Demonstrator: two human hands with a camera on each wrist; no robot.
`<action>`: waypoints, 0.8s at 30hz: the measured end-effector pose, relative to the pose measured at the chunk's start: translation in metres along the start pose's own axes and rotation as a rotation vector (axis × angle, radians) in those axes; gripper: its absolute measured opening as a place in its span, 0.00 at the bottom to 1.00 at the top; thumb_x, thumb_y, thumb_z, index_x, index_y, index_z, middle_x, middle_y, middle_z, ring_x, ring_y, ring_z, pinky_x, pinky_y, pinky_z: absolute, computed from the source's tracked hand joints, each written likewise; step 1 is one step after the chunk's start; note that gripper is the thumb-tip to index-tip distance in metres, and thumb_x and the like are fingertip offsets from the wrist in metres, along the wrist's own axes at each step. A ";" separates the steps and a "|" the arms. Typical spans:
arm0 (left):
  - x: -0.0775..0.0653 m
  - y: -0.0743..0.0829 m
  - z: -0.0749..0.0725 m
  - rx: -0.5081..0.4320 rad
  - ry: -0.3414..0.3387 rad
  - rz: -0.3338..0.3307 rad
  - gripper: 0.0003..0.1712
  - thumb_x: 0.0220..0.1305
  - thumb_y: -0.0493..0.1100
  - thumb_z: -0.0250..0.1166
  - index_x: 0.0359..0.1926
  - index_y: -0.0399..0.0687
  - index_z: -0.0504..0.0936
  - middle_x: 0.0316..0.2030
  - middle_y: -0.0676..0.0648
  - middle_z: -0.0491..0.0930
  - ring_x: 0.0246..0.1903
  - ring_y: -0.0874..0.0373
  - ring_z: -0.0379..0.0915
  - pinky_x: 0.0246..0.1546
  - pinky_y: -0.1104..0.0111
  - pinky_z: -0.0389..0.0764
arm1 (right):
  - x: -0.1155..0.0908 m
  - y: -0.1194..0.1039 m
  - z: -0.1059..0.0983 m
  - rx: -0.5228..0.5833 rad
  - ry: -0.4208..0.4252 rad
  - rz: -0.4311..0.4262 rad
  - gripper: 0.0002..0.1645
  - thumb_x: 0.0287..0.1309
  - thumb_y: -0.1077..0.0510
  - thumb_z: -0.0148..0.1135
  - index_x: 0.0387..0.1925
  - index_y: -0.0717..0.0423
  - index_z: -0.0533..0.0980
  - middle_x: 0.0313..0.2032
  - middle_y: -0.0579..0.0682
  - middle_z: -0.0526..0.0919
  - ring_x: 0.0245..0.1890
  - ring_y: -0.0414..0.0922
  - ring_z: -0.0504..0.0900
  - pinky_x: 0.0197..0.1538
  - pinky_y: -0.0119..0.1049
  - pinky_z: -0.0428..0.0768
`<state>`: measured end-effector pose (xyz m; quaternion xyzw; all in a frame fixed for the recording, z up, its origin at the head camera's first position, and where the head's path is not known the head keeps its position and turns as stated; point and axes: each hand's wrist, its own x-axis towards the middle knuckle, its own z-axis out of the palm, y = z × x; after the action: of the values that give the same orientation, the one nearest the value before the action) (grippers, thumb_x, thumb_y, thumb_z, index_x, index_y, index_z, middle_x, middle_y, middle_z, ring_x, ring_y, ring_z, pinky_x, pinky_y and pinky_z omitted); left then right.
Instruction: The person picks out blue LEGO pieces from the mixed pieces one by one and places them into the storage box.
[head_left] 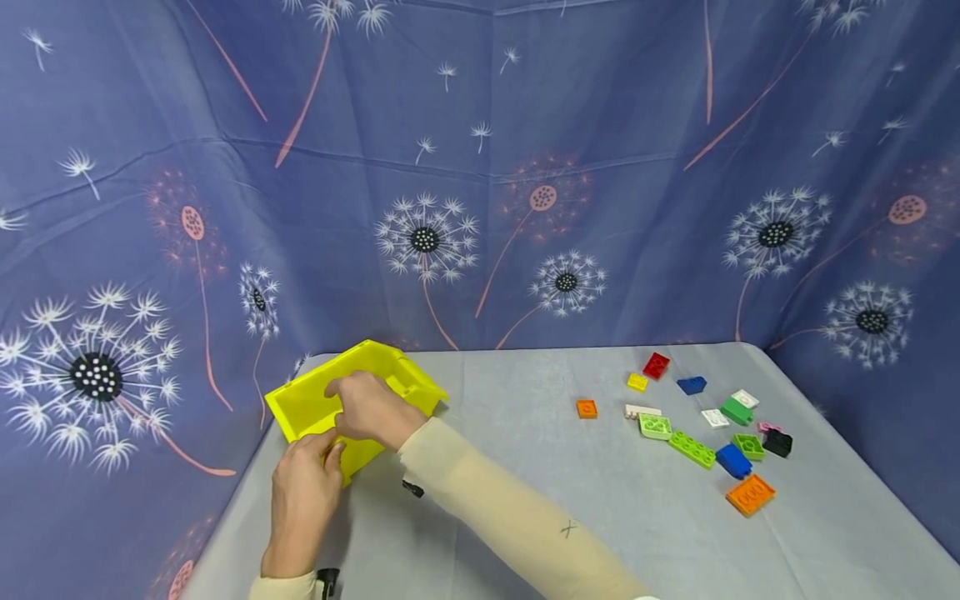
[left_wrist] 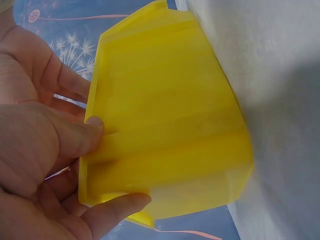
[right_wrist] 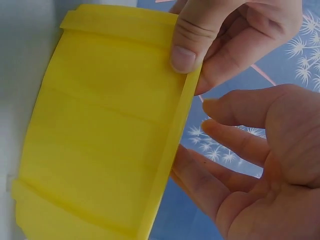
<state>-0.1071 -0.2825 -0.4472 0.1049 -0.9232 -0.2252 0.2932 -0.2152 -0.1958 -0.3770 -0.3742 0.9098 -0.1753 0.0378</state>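
A yellow plastic bin [head_left: 300, 402] stands at the left side of the table, its open top facing up. My left hand [head_left: 303, 492] pinches the bin's near rim, with the thumb on the outer wall in the left wrist view. Over the bin's opening is my right hand [head_left: 375, 408], its fingers loosely bent and spread apart from the thumb. From the right wrist view, the right fingers [right_wrist: 197, 182] reach behind the rim, partly hidden by the bin wall [right_wrist: 110, 110]. Nothing shows between the right thumb and fingers.
Several loose toy bricks lie on the right half of the grey table [head_left: 517, 467], among them an orange one [head_left: 750, 496], a blue one [head_left: 733, 461], a long lime one [head_left: 692, 449] and a red one [head_left: 656, 366]. A blue dandelion-patterned cloth [head_left: 480, 100] hangs behind.
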 end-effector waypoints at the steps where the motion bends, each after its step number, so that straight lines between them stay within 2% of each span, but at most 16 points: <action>1: 0.000 0.000 0.000 0.000 0.001 0.002 0.15 0.61 0.31 0.72 0.50 0.36 0.89 0.40 0.37 0.88 0.41 0.37 0.82 0.41 0.41 0.81 | 0.000 0.001 0.000 -0.008 0.008 -0.009 0.27 0.61 0.58 0.70 0.62 0.43 0.81 0.53 0.36 0.87 0.51 0.34 0.83 0.47 0.21 0.79; 5: 0.001 0.001 0.000 -0.002 0.000 0.010 0.14 0.62 0.31 0.72 0.49 0.35 0.89 0.40 0.36 0.88 0.41 0.37 0.82 0.41 0.41 0.81 | -0.001 0.002 -0.002 -0.011 0.024 -0.032 0.27 0.60 0.59 0.70 0.61 0.44 0.82 0.50 0.38 0.88 0.43 0.34 0.81 0.39 0.20 0.76; 13: 0.000 0.001 0.000 -0.003 0.001 0.014 0.14 0.62 0.31 0.72 0.49 0.35 0.89 0.40 0.35 0.88 0.41 0.35 0.82 0.41 0.40 0.81 | -0.006 0.005 -0.009 0.005 0.039 -0.033 0.26 0.61 0.59 0.68 0.62 0.44 0.81 0.46 0.39 0.89 0.36 0.35 0.79 0.35 0.21 0.74; 19: 0.000 0.002 -0.001 -0.011 -0.011 0.010 0.14 0.63 0.32 0.72 0.50 0.34 0.88 0.42 0.34 0.88 0.43 0.34 0.82 0.43 0.39 0.81 | -0.015 0.012 -0.024 0.048 0.055 -0.067 0.26 0.64 0.60 0.65 0.63 0.48 0.80 0.22 0.41 0.81 0.18 0.38 0.64 0.22 0.24 0.65; 21: 0.001 0.001 -0.001 -0.012 -0.013 0.011 0.14 0.63 0.32 0.72 0.50 0.34 0.88 0.42 0.34 0.88 0.44 0.34 0.82 0.43 0.39 0.81 | -0.021 0.015 -0.029 0.047 0.091 -0.095 0.25 0.64 0.60 0.65 0.62 0.50 0.81 0.22 0.41 0.82 0.22 0.37 0.69 0.24 0.23 0.66; 24: 0.000 0.000 -0.001 -0.009 -0.013 0.011 0.14 0.63 0.32 0.72 0.50 0.35 0.88 0.42 0.35 0.88 0.44 0.34 0.82 0.44 0.39 0.80 | -0.031 0.022 -0.035 0.032 0.153 -0.136 0.23 0.63 0.60 0.65 0.60 0.50 0.82 0.34 0.42 0.89 0.35 0.38 0.81 0.33 0.23 0.74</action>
<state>-0.1067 -0.2829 -0.4462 0.0968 -0.9246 -0.2284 0.2892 -0.2147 -0.1496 -0.3541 -0.4199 0.8798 -0.2198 -0.0376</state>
